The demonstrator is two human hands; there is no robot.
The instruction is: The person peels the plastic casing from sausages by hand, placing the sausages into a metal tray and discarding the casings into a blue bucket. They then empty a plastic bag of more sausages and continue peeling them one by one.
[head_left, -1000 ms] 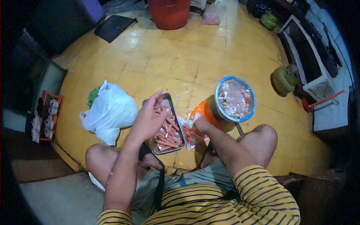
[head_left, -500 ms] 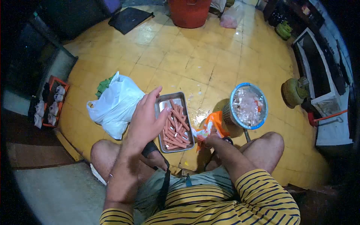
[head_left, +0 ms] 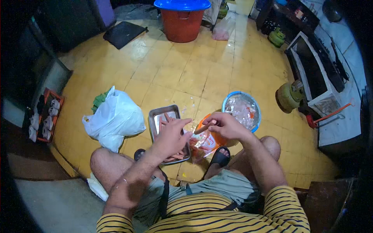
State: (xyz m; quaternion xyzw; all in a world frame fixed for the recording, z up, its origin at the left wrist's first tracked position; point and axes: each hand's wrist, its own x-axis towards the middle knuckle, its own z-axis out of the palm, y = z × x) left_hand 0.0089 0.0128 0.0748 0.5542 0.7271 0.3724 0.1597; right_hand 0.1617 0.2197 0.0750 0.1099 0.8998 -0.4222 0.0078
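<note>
Pinched in the fingers of my right hand (head_left: 229, 126) is a sausage (head_left: 203, 127), held above an orange plastic packet (head_left: 211, 144). My left hand (head_left: 171, 138) reaches over the metal tray (head_left: 152, 128), thumb and forefinger apart and pointing toward that sausage, with nothing seen between them. Several more sausages (head_left: 168, 116) lie in the tray, partly hidden under my left hand. The packet lies on the floor just right of the tray, with its printed side up and some sausages showing through its clear part.
Left of the tray sits a white plastic bag (head_left: 116, 116) with green leaves. A blue-rimmed basket (head_left: 258, 116) holding plastic wrappers stands on the right. Farther off are a red bucket (head_left: 182, 27) with a blue lid, a gas cylinder (head_left: 287, 98) and a shoe rack (head_left: 48, 116).
My right hand has come up from the orange packet with a sausage in its fingers. My left hand has lowered and moved right over the tray. The view has tilted up slightly.
</note>
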